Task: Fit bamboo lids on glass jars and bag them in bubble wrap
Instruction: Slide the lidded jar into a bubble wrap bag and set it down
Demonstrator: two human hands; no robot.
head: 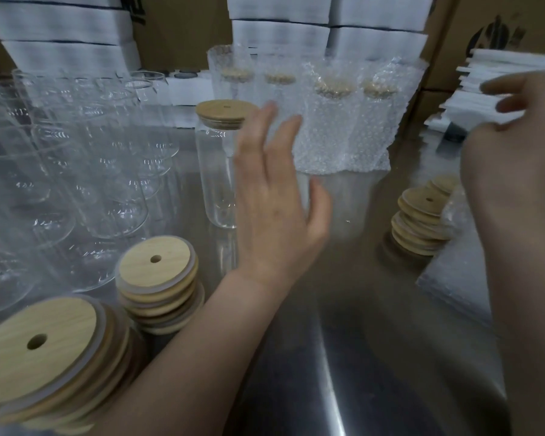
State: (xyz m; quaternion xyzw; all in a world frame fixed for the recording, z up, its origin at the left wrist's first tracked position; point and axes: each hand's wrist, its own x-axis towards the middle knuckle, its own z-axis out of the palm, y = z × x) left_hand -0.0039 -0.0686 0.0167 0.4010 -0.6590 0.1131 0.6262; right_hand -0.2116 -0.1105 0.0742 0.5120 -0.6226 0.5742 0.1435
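Steel table [343,341] fills the head view, its surface shiny and bare near the middle. One lidded glass jar [216,171] stands upright toward the far middle, a bamboo lid [224,114] seated on its mouth. The left hand [274,209] is just beside this jar on its right, fingers spread and released, gripping nothing; whether it touches the glass cannot be told. The right hand [516,146] hangs raised over the right edge, fingers loosely curled and blurred, with nothing clearly held in it. Behind the lidded jar, four bagged jars [321,121] stand in a row in bubble wrap toward the far edge. Empty glass jars [76,171] crowd the left side. Loose lids are stacked at the near left corner [44,350], just beyond it [159,281], and by the right edge [422,218]. Flat bubble wrap bags [453,278] lie at the right edge.
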